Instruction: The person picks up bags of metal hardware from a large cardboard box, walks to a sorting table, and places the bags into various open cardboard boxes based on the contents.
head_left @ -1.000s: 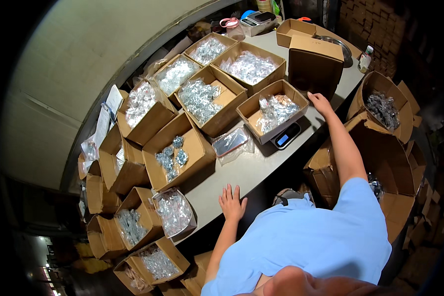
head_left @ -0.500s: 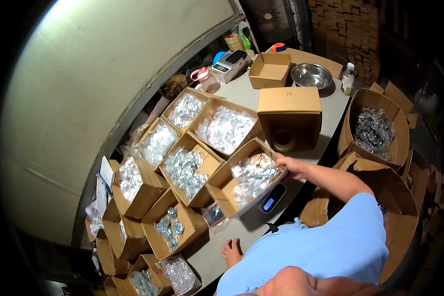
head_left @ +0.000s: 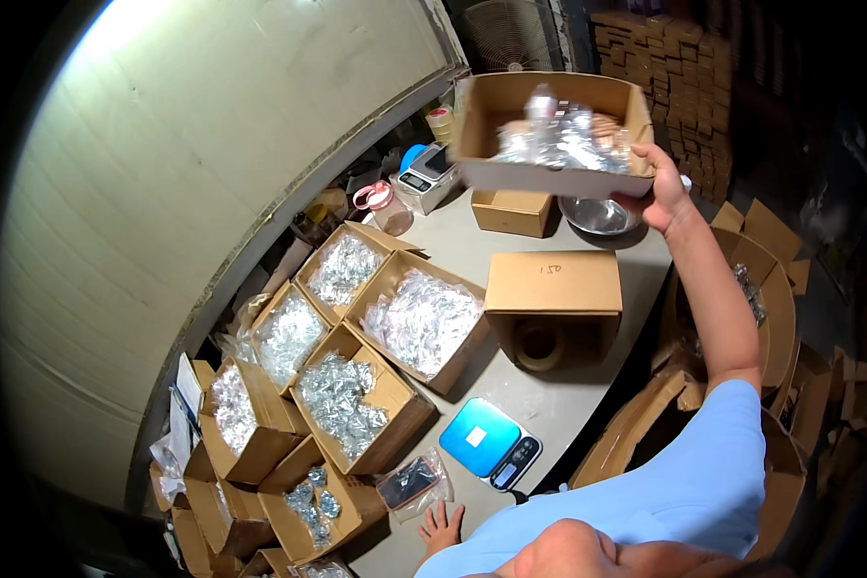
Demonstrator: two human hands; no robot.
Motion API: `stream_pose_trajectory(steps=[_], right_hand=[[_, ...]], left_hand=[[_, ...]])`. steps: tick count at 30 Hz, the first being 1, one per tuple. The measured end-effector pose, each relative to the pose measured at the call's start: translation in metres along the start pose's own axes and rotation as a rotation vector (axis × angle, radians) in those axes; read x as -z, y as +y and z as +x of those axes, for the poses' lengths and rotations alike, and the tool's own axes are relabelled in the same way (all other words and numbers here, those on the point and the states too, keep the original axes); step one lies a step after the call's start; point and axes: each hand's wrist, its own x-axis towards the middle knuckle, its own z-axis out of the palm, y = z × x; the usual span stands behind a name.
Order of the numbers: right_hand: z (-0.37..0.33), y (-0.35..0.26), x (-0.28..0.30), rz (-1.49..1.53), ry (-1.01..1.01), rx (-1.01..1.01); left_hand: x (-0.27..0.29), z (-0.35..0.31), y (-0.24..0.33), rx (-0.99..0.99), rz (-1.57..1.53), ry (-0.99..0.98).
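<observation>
My right hand (head_left: 663, 188) grips the right end of a cardboard box (head_left: 549, 177), lifted over the far end of the table and tilted toward me. In the box lies a heap of shiny clear plastic packets (head_left: 568, 144), blurred by motion, with some brownish pieces among them. My left hand (head_left: 441, 525) rests on the table near its front edge, fingers spread, holding nothing. Close by it are a phone in a clear bag (head_left: 409, 484) and a digital scale (head_left: 489, 443) with a bare blue plate and a black panel.
Several open cardboard boxes (head_left: 419, 328) of shiny packets crowd the left of the table. A box on its side (head_left: 554, 289) holds a tape roll (head_left: 539, 345). Behind are a metal bowl (head_left: 599, 217), a pink-lidded jug (head_left: 385, 207) and a second scale (head_left: 424, 181). Large cartons (head_left: 636, 424) stand at right.
My right hand has raised the box of packets off the blue scale and carried it to the far end of the table. My left hand stays on the table, and the view has shifted.
</observation>
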Motion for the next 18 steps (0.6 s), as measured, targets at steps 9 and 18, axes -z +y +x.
stream_pose_trajectory(steps=[9,18], right_hand=[[0.162,0.06,0.112,-1.134,0.982,0.467],[0.163,0.131,0.148,-1.875,0.493,0.62]], left_hand=[[-0.112,0.037,-0.071,-0.214,0.107,0.227],[-0.027,0.015,-0.005,0.157,0.067,-0.145]])
